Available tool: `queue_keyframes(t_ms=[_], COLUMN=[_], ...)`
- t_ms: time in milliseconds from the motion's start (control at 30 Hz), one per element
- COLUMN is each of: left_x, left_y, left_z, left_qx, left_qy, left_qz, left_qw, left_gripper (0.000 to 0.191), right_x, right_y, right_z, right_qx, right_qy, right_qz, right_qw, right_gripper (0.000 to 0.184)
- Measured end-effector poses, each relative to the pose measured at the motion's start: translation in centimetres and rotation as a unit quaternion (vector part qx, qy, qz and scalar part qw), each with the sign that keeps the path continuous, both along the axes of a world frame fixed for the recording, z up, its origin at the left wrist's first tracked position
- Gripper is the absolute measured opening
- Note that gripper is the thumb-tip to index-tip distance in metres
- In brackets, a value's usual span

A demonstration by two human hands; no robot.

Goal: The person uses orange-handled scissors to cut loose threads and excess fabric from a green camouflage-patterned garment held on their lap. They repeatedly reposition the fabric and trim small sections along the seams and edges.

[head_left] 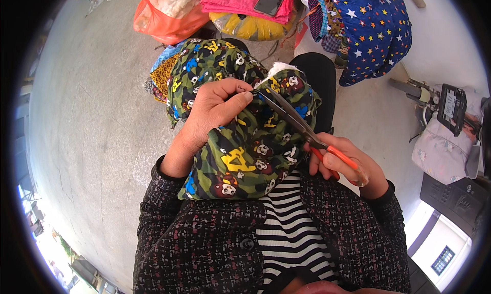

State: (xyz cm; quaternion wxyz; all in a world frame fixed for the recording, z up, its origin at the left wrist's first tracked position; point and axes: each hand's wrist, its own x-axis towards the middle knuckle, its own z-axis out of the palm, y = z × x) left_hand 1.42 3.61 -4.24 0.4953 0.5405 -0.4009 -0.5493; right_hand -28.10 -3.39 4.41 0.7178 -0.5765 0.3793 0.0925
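A padded camouflage-print fabric piece [238,159] with cartoon faces and yellow letters lies over my lap. White filling [282,67] shows at its upper edge. My left hand [222,106] pinches a bit of the fabric's edge between thumb and forefinger. My right hand [345,159] holds orange-handled scissors [293,115] by the handles. Their blades are slightly apart and point up and left, with the tips close to my left fingertips. Whether the blades touch the cloth cannot be told.
Beyond my knees are a red plastic bag [168,21], folded pink cloth [230,2] on a yellow bundle [249,25], and a phone [271,1] on the cloth. A star-print blue bundle [376,33] sits at upper right. A parked two-wheeler [441,136] stands at right.
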Motion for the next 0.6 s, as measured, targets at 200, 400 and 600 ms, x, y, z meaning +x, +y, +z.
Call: queue_keyframes(t_ms=[200, 400, 600], left_x=[-0.13, -0.39, -0.49], left_y=[-0.03, 0.02, 0.18], left_z=[0.08, -0.06, -0.01], left_qx=[0.0, 0.022, 0.036], left_qy=[0.004, 0.055, 0.09], left_qz=[0.003, 0.011, 0.025], left_qw=[1.0, 0.998, 0.995], left_gripper=[0.017, 0.016, 0.016], right_x=[0.02, 0.32, -0.13], right_y=[-0.06, 0.33, 0.09], right_z=[0.04, -0.21, 0.14], right_qx=[0.004, -0.013, -0.004], right_qy=[0.009, -0.016, -0.014], right_qz=[-0.003, -0.022, -0.021], right_qw=[1.0, 1.0, 1.0], right_gripper=[0.061, 0.058, 0.06])
